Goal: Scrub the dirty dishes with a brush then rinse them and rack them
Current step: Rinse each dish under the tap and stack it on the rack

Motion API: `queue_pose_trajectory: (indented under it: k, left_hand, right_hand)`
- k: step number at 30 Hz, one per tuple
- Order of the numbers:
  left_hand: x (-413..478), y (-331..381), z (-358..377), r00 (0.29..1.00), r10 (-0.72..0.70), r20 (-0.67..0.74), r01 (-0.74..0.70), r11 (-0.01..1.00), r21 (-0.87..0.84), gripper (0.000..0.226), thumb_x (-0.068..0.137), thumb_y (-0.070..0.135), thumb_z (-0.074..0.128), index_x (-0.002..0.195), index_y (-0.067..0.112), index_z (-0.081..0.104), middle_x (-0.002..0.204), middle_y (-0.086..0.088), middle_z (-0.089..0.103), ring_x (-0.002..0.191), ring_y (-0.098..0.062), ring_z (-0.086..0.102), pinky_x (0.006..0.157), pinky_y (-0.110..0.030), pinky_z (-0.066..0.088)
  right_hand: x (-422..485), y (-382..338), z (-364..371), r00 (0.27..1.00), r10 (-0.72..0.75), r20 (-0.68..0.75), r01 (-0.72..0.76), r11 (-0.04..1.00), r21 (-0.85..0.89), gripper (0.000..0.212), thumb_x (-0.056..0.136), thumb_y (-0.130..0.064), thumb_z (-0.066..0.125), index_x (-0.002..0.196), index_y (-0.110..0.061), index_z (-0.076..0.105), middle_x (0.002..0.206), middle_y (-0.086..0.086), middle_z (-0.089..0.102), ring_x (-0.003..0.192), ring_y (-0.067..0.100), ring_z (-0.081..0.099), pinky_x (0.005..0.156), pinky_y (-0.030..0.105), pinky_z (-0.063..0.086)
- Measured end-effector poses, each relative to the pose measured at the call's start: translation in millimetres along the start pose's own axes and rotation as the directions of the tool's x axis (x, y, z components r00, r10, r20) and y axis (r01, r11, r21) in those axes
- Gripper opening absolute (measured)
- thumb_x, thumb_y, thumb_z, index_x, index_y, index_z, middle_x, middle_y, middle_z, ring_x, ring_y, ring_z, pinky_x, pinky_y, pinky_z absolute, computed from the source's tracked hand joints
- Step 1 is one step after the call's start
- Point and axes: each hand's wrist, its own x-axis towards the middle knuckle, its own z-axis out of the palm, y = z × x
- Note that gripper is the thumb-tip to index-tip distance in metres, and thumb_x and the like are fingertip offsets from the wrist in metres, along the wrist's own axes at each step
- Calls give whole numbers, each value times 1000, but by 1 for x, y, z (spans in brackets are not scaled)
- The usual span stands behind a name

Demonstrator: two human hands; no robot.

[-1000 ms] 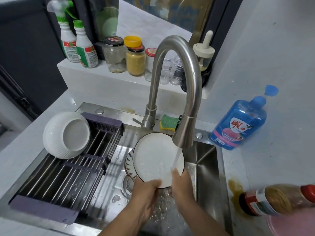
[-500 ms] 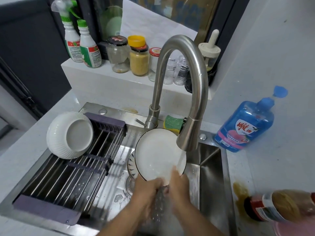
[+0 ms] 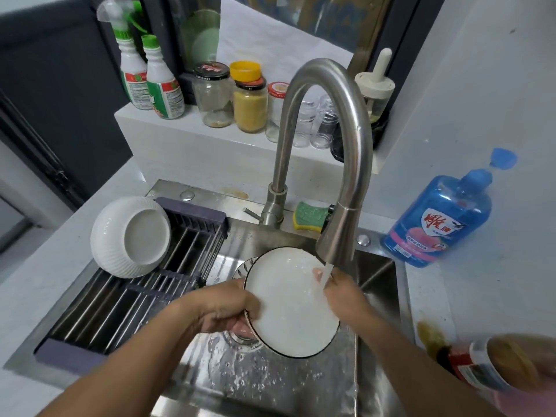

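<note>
- The left hand (image 3: 222, 308) grips the left rim of a white plate (image 3: 288, 308), which is tilted over the sink (image 3: 270, 383).
- The right hand (image 3: 346, 293) holds the plate's right rim, thumb on its face, where water from the faucet (image 3: 331, 145) falls.
- A patterned dish (image 3: 242, 269) shows just behind the plate.
- A white bowl (image 3: 132, 236) leans bottom-up on the rack (image 3: 120, 308) across the sink's left side.
- A green sponge (image 3: 310, 215) lies behind the faucet.
- A blue soap bottle (image 3: 439, 224) stands on the tabletop (image 3: 496, 281) to the right.
</note>
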Motion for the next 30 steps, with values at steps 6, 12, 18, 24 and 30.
queue_pose_trajectory:
  k: [6, 12, 18, 24, 30]
  left_hand:
    - [11, -34, 41, 917, 168, -361, -278, 920, -277, 64, 81, -8, 65, 135, 20, 49, 114, -11, 72, 100, -32, 71, 83, -49, 62]
    - [5, -61, 43, 901, 286, -327, -369, 902, -227, 79, 66, -8, 56, 133, 33, 54, 119, -3, 72, 113, -29, 67, 90, -48, 60]
    - [5, -44, 20, 985, 112, -134, -151, 933, -326, 32, 100, 14, 58, 132, 11, 57, 107, -13, 78, 93, -32, 76, 76, -47, 61]
    - [21, -38, 48, 991, 76, -106, -114, 898, -425, 56, 100, 64, 41, 136, 24, 57, 117, -10, 76, 104, -33, 74, 83, -53, 62]
    - [27, -32, 55, 997, 29, -70, -57, 893, -446, 74, 101, 66, 33, 129, 4, 62, 94, -14, 78, 70, -24, 75, 48, -28, 56]
  right_hand:
    - [-15, 10, 44, 976, 195, -91, -150, 919, 365, 23, 107, -24, 44, 112, -14, 64, 105, 6, 69, 95, 24, 64, 90, 39, 53]
    - [-27, 15, 70, 955, 266, -134, -180, 875, 450, 14, 103, -17, 50, 94, -14, 60, 84, 4, 66, 85, 29, 65, 63, 29, 46]
    - [2, 3, 28, 984, -75, -159, 22, 950, -312, 31, 100, -45, 53, 120, -21, 60, 112, 6, 66, 112, 31, 62, 92, 35, 46]
    - [-28, -10, 43, 946, -298, 132, 320, 772, -549, 63, 104, -55, 21, 159, -24, 28, 168, 5, 18, 155, 25, 13, 126, 42, 14]
    - [-67, -27, 16, 774, -425, 469, 569, 791, -224, 48, 109, -43, 32, 154, -30, 39, 157, -18, 36, 147, -1, 26, 122, 20, 13]
